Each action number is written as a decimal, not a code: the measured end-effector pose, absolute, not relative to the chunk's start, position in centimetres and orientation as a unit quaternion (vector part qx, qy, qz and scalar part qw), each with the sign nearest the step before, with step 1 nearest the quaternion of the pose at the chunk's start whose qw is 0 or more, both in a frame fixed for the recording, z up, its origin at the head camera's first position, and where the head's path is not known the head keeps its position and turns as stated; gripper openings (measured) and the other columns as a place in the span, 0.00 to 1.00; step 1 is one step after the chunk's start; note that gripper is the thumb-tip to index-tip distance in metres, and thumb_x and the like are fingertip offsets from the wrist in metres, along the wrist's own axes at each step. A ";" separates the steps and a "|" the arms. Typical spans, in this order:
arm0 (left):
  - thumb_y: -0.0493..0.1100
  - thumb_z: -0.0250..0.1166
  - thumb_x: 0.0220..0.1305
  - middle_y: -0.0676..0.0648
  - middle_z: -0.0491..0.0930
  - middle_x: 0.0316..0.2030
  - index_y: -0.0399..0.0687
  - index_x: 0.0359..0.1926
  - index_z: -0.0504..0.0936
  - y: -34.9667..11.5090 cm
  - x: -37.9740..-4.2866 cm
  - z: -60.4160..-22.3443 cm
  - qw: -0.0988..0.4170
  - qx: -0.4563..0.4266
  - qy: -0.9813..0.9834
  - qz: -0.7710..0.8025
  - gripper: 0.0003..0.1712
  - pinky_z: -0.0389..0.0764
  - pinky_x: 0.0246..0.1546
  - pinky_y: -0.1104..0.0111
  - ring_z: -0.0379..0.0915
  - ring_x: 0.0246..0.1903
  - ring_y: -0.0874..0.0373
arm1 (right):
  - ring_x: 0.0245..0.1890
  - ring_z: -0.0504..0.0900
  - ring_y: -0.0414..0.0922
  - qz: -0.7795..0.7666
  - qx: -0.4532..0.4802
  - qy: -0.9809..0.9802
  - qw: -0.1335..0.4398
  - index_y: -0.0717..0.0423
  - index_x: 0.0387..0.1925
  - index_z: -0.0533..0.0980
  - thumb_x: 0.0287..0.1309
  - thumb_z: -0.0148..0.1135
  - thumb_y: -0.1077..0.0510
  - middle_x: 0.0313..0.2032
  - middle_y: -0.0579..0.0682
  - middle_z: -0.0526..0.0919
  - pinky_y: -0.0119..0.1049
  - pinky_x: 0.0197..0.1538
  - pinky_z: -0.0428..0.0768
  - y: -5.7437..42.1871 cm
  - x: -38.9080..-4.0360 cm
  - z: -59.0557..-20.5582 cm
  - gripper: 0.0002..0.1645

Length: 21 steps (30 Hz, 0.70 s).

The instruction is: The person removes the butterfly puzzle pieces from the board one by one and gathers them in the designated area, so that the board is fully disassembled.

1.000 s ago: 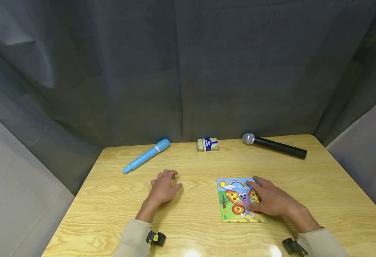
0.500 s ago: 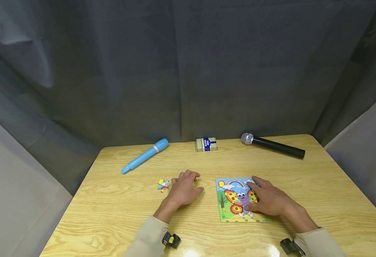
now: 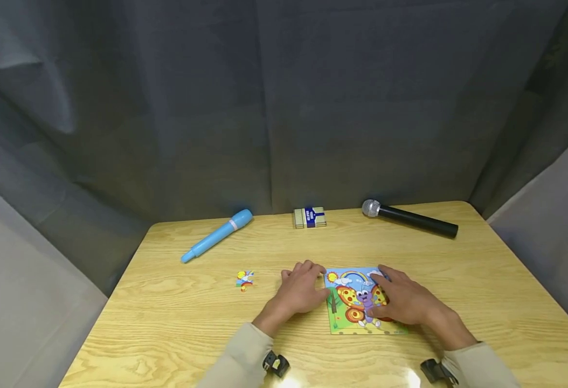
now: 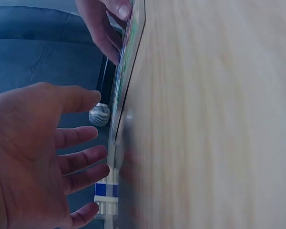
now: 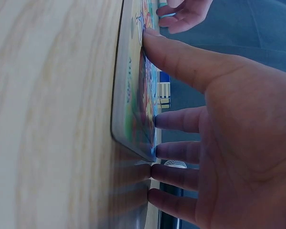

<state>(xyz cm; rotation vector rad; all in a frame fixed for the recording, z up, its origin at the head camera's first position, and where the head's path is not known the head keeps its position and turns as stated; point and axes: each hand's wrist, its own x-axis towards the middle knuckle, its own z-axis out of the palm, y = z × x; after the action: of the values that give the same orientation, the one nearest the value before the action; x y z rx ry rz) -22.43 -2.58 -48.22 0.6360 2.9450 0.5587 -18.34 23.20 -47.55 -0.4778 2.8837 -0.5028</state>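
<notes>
A square butterfly picture puzzle (image 3: 347, 312) lies flat on the wooden table in the head view. My right hand (image 3: 405, 298) rests over its right side, spread. In the right wrist view the thumb (image 5: 181, 57) touches the printed face, and the first fingertips meet the edge. At the puzzle's left border is my left hand (image 3: 299, 291), with relaxed, parted fingers; whether it touches the border I cannot tell. Nothing shows between its fingers in the left wrist view. A loose jigsaw piece (image 3: 244, 278) with a sun print lies further left.
A blue microphone-shaped stick (image 3: 217, 236) lies at the back left. Near the back edge sits a small striped box (image 3: 310, 217) with a blue band. A black microphone (image 3: 410, 218) with a silver head lies at the back right. Dark cloth (image 3: 269, 108) hangs behind the table.
My left hand has moved right, from over the loose piece to the puzzle's left border, uncovering that piece. The right hand has stayed in place on the puzzle.
</notes>
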 end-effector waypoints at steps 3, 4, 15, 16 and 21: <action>0.60 0.62 0.60 0.56 0.74 0.51 0.60 0.57 0.76 -1.9 -22.4 -48.3 0.044 0.207 0.961 0.177 0.26 0.59 0.45 0.58 0.65 0.52 0.58 | 0.69 0.58 0.67 -0.170 -0.154 0.969 0.091 0.59 0.68 0.65 0.46 0.66 0.29 0.70 0.66 0.57 0.64 0.61 0.65 23.1 -18.5 -47.6 0.56; 0.61 0.63 0.60 0.55 0.74 0.51 0.60 0.57 0.77 -1.7 -22.4 -48.3 0.045 0.208 0.961 0.175 0.26 0.59 0.45 0.58 0.65 0.52 0.58 | 0.68 0.58 0.67 -0.170 -0.153 0.969 0.092 0.59 0.68 0.64 0.46 0.66 0.29 0.70 0.66 0.57 0.65 0.60 0.65 23.1 -18.5 -47.6 0.56; 0.61 0.63 0.59 0.57 0.71 0.47 0.62 0.55 0.79 0.2 -22.2 -48.7 0.048 0.214 0.962 0.166 0.25 0.56 0.42 0.62 0.61 0.48 0.60 | 0.68 0.58 0.68 -0.175 -0.146 0.969 0.093 0.60 0.67 0.65 0.46 0.67 0.30 0.70 0.67 0.58 0.66 0.59 0.66 22.9 -18.4 -47.7 0.56; 0.62 0.64 0.58 0.57 0.71 0.47 0.62 0.55 0.79 0.3 -22.2 -48.7 0.047 0.213 0.962 0.162 0.25 0.56 0.42 0.61 0.61 0.48 0.60 | 0.68 0.59 0.68 -0.173 -0.148 0.969 0.090 0.60 0.67 0.65 0.46 0.67 0.30 0.70 0.67 0.58 0.65 0.59 0.66 22.9 -18.4 -47.7 0.56; 0.64 0.63 0.57 0.58 0.70 0.45 0.62 0.56 0.79 1.1 -22.5 -48.9 0.039 0.212 0.967 0.135 0.27 0.56 0.42 0.61 0.61 0.46 0.61 | 0.68 0.59 0.68 -0.168 -0.155 0.970 0.086 0.60 0.67 0.65 0.46 0.67 0.30 0.70 0.68 0.58 0.65 0.59 0.67 22.9 -18.5 -47.6 0.56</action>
<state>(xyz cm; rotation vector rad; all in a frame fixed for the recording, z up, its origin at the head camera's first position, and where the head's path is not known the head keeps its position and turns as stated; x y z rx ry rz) -22.50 1.13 -48.92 0.6510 2.9641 0.4146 -18.45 22.92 -47.61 -0.4612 2.8906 -0.5008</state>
